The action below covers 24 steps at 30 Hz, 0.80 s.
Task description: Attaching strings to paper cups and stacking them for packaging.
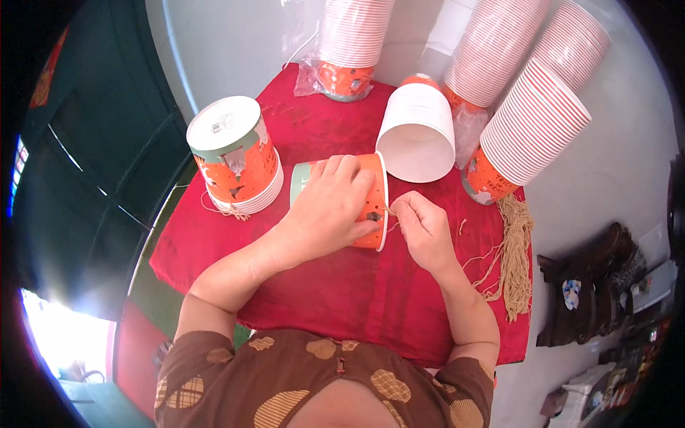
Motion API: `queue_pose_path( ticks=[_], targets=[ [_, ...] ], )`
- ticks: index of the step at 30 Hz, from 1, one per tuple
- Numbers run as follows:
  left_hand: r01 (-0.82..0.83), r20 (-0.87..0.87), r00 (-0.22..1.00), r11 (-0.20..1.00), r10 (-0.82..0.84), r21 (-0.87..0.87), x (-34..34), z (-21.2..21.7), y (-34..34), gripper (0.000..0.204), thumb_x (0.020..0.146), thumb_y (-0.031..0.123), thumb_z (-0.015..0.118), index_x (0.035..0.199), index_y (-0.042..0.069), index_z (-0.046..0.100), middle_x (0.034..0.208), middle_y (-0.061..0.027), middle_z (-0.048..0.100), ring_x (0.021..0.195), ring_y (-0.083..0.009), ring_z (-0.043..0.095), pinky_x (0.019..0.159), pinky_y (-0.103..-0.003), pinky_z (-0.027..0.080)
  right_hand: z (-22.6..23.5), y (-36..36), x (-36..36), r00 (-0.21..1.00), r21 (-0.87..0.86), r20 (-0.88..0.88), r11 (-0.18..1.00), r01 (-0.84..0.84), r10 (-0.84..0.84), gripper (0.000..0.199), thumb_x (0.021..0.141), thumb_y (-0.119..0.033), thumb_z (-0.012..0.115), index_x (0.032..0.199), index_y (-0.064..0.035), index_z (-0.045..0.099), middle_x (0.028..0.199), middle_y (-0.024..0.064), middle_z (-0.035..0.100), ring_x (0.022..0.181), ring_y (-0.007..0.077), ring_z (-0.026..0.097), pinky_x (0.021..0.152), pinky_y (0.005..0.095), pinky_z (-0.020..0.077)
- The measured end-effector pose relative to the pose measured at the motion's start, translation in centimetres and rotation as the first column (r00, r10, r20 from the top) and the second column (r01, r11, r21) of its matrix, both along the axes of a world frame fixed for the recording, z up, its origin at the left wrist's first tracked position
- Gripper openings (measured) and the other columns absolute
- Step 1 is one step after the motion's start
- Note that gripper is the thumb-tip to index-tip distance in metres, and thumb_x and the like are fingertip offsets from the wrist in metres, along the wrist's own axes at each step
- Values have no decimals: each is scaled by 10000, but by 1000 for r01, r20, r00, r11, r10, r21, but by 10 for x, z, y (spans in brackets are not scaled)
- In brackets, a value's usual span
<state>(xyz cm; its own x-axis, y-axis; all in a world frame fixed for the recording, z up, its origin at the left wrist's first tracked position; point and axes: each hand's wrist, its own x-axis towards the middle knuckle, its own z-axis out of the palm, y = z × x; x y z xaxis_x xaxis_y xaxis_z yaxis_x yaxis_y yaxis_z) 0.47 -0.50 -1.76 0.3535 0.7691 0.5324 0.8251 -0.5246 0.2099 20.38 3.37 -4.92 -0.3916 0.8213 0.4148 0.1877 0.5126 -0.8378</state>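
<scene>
An orange and green paper tub (371,185) lies on its side in the middle of the table, its white rim toward the right. My left hand (334,200) presses over it from above, fingers and thumb gripping the wall. Beside the rim, my right hand (422,230) is closed in a pinch on a thin tan string (389,211) that sits at the tub's edge. How the string is fastened there is hidden. Further back, a white-sided paper tub (417,139) lies with its mouth facing me.
Nested upside-down tubs (235,157) with string at the rim stand at the left. Tall stacks (535,121) of tubs, some in plastic, line the back and right. A bundle of tan strings (515,257) hangs over the right edge of the red cloth (321,299).
</scene>
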Motion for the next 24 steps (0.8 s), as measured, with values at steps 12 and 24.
queue_pose_path(
  ticks=[12,24],
  targets=[
    [3,-17,1000,1000,-3,8,2,0,-2,608,671,204,850,1136,-5,520,1115,-182,493,1066,-361,520,923,-448,450,-3,-11,-9,994,92,58,992,90,-95,121,908,3,629,798,8,580,588,-38,536,546,-6,451,457,215,338],
    [251,129,958,966,-257,61,-1,2,4,344,745,28,747,1056,22,598,1059,-133,554,1049,-333,552,895,-428,478,-5,-16,-10,961,361,158,919,156,-225,167,802,-64,694,720,-54,548,567,127,584,494,294,624,443,390,465]
  ],
)
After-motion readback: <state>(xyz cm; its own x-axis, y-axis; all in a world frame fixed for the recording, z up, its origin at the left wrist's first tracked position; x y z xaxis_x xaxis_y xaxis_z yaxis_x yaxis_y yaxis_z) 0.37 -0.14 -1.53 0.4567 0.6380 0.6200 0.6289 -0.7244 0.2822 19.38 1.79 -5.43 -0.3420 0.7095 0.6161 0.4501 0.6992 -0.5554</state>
